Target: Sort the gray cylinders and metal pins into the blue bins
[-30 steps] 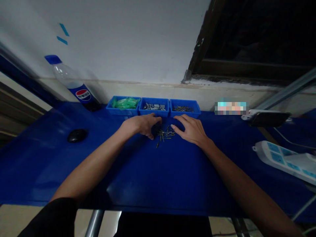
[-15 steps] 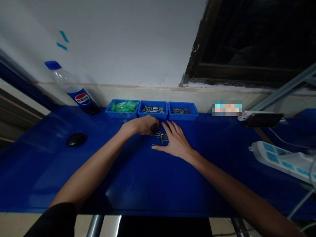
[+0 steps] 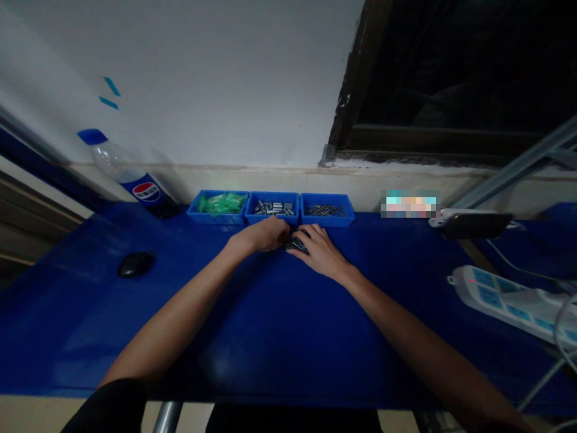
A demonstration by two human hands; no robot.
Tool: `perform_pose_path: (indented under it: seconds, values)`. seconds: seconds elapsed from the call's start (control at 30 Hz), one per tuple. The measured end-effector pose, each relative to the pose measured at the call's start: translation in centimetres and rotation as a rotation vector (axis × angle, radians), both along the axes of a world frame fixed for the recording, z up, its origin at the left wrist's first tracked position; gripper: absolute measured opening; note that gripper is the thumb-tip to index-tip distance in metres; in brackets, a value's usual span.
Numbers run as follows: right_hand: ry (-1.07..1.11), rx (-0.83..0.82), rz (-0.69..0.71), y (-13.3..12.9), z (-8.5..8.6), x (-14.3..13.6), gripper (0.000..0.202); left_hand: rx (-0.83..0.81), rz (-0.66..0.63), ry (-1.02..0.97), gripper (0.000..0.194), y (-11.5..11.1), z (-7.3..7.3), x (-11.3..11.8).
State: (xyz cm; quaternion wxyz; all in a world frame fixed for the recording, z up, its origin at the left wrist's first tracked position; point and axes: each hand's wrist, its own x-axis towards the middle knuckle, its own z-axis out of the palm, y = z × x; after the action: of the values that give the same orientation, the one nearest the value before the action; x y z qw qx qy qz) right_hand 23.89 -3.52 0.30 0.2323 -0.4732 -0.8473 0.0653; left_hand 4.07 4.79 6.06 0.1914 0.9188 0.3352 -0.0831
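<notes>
On the blue table, a small pile of long, thin metal screws (image 3: pixel 296 244) lies between my two hands. My right hand (image 3: pixel 318 249) curves round the pile from the right, thumb and fingers drawn in on the screws. At the pile's left side is my left hand (image 3: pixel 270 233), its fingers curled closed; what they hold, if anything, is hidden. Just behind the hands stand three blue bins in a row. The left bin (image 3: pixel 216 220) contains green plastic pieces, the middle bin (image 3: pixel 270 220) short silvery cylinders, and the right bin (image 3: pixel 328 222) more thin screws.
A cola bottle (image 3: pixel 146 191) leans in view at the back left, with a black mouse (image 3: pixel 135 264) in front of it. To the right are a phone (image 3: pixel 480 226), a white power strip (image 3: pixel 505 300) and loose cables. A wall (image 3: pixel 225 90) rises behind the bins.
My right hand's fingers and thumb have drawn in round the screws, which are now bunched closer together. My left hand stays curled beside them. The camera view has shifted slightly.
</notes>
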Motion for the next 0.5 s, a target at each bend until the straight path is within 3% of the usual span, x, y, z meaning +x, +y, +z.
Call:
perform_pose_path:
  seconds: [0.23, 0.5]
  values:
    - [0.255, 0.010, 0.002, 1.2, -0.8, 1.4, 0.024, -0.013, 0.088, -0.038, 0.033, -0.1, 0.8, 0.1]
    - [0.489, -0.013, -0.038, 1.0, -0.6, 1.3, 0.023, -0.069, 0.141, -0.402, 0.023, -0.2, 0.5, -0.8]
